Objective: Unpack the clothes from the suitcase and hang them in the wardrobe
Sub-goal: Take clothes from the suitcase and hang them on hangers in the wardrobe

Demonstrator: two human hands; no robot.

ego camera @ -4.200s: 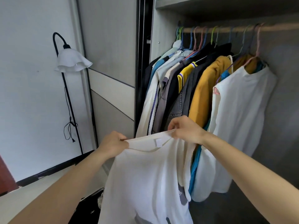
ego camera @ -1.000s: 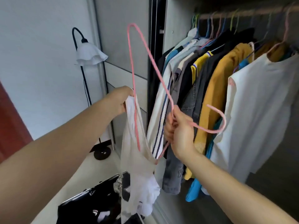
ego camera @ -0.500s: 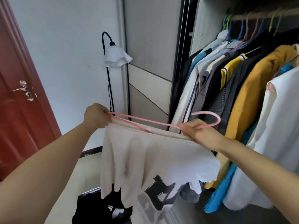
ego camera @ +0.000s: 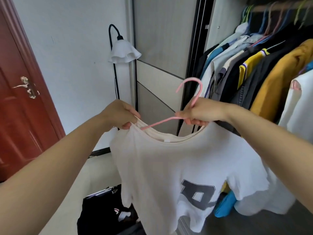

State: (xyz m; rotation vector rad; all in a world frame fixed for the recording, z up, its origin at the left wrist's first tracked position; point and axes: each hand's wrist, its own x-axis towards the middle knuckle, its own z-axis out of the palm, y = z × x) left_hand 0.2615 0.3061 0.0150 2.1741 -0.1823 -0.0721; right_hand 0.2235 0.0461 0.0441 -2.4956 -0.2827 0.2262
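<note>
A white T-shirt (ego camera: 169, 167) with a dark grey printed letter hangs in front of me on a pink hanger (ego camera: 194, 89). My right hand (ego camera: 201, 112) grips the hanger just below its hook, at the shirt's neck opening. My left hand (ego camera: 122, 114) pinches the left side of the collar, where one hanger arm slants down into the neck. The open wardrobe (ego camera: 220, 22) on the right holds many hung clothes (ego camera: 254, 65) on a rail. The open black suitcase (ego camera: 105, 211) lies on the floor below, partly hidden by the shirt.
A floor lamp (ego camera: 123, 51) with a white shade stands against the wall by the wardrobe's sliding door (ego camera: 160, 65). A red-brown room door (ego camera: 22, 99) is on the left. A white sleeveless top (ego camera: 298, 107) hangs nearest me at the right edge.
The hanger has turned from lying flat to hook-up, and the shirt now hangs from it by the neck. My view has shifted slightly left.
</note>
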